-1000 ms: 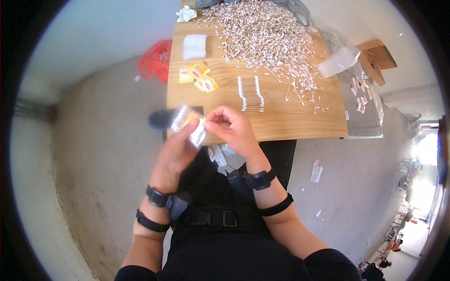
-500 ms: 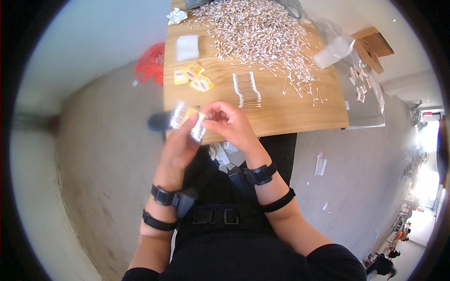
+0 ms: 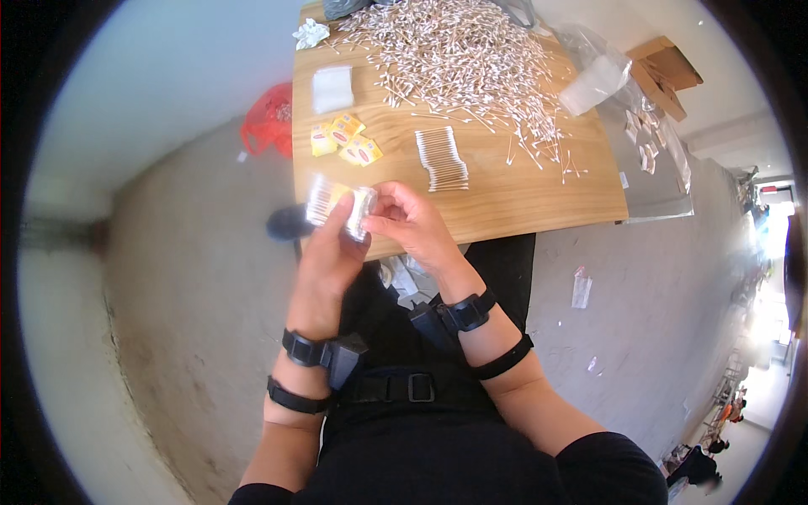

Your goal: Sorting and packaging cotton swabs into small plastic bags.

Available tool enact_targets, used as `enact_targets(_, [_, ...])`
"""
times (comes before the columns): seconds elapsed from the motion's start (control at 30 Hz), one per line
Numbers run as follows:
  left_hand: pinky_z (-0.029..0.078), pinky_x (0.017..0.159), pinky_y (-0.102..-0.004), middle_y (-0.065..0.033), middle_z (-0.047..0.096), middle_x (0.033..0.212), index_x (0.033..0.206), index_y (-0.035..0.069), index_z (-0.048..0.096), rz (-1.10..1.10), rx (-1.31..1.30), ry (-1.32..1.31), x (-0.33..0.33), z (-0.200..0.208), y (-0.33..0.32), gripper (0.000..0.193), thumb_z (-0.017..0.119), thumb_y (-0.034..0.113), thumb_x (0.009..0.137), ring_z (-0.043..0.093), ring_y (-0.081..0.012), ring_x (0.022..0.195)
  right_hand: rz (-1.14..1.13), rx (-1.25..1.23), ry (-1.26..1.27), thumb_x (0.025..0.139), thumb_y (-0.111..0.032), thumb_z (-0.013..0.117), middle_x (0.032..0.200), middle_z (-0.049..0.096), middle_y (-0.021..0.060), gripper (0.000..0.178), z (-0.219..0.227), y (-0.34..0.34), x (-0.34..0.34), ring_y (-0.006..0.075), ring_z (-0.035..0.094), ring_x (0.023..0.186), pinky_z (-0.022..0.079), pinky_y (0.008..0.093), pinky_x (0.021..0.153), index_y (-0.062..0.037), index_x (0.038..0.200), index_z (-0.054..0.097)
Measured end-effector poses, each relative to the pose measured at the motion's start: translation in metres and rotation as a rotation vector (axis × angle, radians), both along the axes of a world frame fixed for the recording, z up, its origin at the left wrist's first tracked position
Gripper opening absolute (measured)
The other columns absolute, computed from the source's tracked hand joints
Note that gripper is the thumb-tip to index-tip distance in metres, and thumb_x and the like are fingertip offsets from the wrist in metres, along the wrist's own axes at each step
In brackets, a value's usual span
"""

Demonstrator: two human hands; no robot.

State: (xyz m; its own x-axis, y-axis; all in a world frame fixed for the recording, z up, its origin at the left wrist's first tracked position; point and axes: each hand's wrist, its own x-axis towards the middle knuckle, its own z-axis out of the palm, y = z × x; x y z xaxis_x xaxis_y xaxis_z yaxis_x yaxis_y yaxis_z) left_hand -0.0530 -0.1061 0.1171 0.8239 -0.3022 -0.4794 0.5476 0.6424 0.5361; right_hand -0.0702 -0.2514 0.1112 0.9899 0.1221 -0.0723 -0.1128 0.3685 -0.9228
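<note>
Here, pinching the swab packet with the left hand, presumably steadying it, and pinching its right end with the right hand, likely for control.

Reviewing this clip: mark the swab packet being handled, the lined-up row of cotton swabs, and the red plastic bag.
Swab packet (image 3: 321, 202): head view, on its swab-filled left part.
Row of cotton swabs (image 3: 442, 159): head view, on its middle sticks.
Red plastic bag (image 3: 264, 128): head view, on its side.
</note>
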Motion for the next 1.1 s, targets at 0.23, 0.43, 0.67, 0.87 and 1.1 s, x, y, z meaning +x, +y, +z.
enact_targets(0.23, [0.045, 0.082, -0.0299, 0.0000, 0.062, 0.109, 0.115, 0.014, 0.056, 0.028, -0.017, -0.012, 0.000, -0.003, -0.006, 0.027, 0.063, 0.021, 0.090, 0.058, -0.0122, 0.097, -0.075, -0.099, -0.053, 0.082, -0.007, 0.070, 0.089, 0.061, 0.0030, 0.031, -0.010, 0.000, 0.002, 0.0090, 0.058, 0.080, 0.047, 0.0235, 0.072, 0.0000, 0.109, 0.057])
enact_targets(0.43, [0.044, 0.082, -0.0319, -0.0037, 0.061, 0.111, 0.118, 0.012, 0.054, 0.031, -0.044, -0.020, 0.004, -0.019, -0.005, 0.031, 0.062, 0.027, 0.092, 0.057, -0.0154, 0.098, 0.036, -0.137, 0.139, 0.087, -0.014, 0.066, 0.090, 0.064, 0.0048, 0.027, -0.006, 0.001, -0.003, 0.0095, 0.059, 0.076, 0.047, 0.0229, 0.065, -0.0010, 0.109, 0.058])
enact_targets(0.67, [0.046, 0.087, -0.0372, -0.0058, 0.061, 0.111, 0.120, 0.010, 0.052, 0.009, -0.184, 0.021, 0.005, -0.015, -0.007, 0.033, 0.059, 0.027, 0.093, 0.058, -0.0202, 0.099, 0.060, 0.268, 0.344, 0.090, -0.013, 0.063, 0.097, 0.064, 0.0069, 0.025, -0.006, -0.004, -0.003, 0.0147, 0.065, 0.085, 0.053, 0.0244, 0.070, -0.0034, 0.112, 0.057])
enact_targets(0.87, [0.046, 0.088, -0.0363, -0.0053, 0.061, 0.111, 0.119, 0.010, 0.054, -0.002, -0.183, 0.005, 0.004, -0.026, -0.008, 0.030, 0.060, 0.025, 0.093, 0.057, -0.0196, 0.100, 0.032, 0.284, 0.427, 0.089, -0.010, 0.063, 0.100, 0.063, 0.0057, 0.026, -0.017, 0.001, -0.003, 0.0152, 0.064, 0.089, 0.054, 0.0268, 0.076, -0.0033, 0.113, 0.056])
enact_targets(1.1, [0.045, 0.088, -0.0342, -0.0049, 0.061, 0.112, 0.123, 0.010, 0.053, 0.012, -0.384, 0.030, 0.008, -0.051, 0.014, 0.034, 0.062, 0.019, 0.091, 0.055, -0.0179, 0.104, -0.145, 0.167, 0.283, 0.087, -0.009, 0.062, 0.088, 0.063, 0.0047, 0.020, -0.022, -0.015, 0.002, 0.0100, 0.061, 0.073, 0.049, 0.0215, 0.066, -0.0012, 0.105, 0.062])
